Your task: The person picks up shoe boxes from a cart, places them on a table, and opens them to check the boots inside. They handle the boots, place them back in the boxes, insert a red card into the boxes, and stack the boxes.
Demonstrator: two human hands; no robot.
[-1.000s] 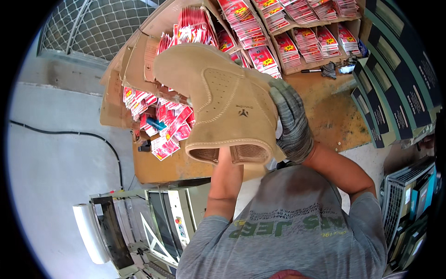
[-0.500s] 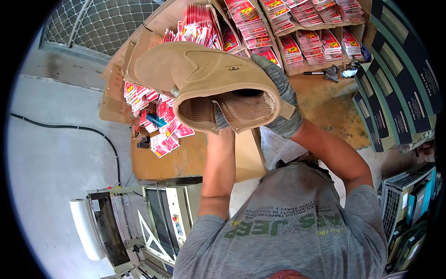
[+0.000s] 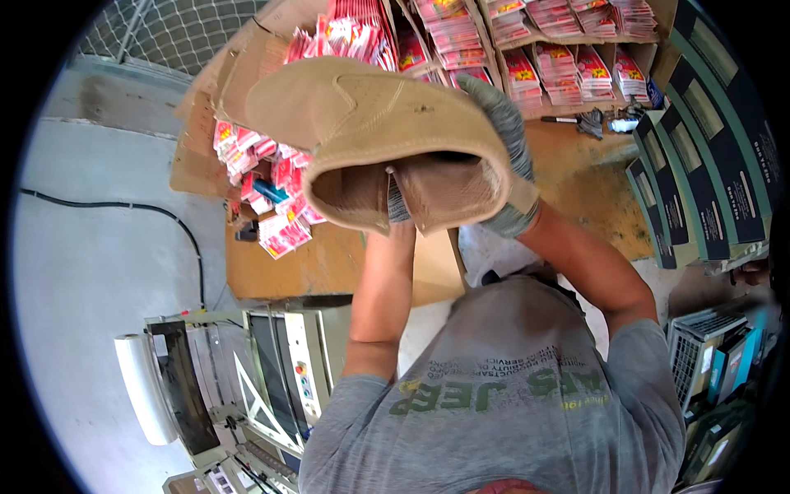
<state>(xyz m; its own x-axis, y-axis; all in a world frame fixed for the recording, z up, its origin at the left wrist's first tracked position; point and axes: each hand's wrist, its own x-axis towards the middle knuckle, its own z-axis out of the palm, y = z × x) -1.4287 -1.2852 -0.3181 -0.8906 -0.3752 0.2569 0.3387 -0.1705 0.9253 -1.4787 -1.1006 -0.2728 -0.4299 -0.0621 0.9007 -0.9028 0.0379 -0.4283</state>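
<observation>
A tan ankle boot (image 3: 370, 107) is held up in front of me, its open top facing me and its toe pointing left. The brown lining shows inside, with a split in the collar's near edge. My right hand (image 3: 512, 136), in a grey knit glove, wraps round the boot's right side beside a pull tab. My left hand (image 3: 397, 203) supports the boot from beneath; only a strip of its grey glove shows through the split, and its fingers are hidden behind the boot.
Behind the boot, cardboard compartments (image 3: 494, 62) hold stacks of red and white packets (image 3: 559, 74) on a brown worktable (image 3: 576, 177). Dark boxes (image 3: 708, 156) stand at the right. At lower left is a machine with a white roll (image 3: 144, 391); a wire crate (image 3: 704, 350) sits lower right.
The boot has risen slightly and come a little closer, tilting a bit, with both hands staying on it. The whole view has shifted slightly.
</observation>
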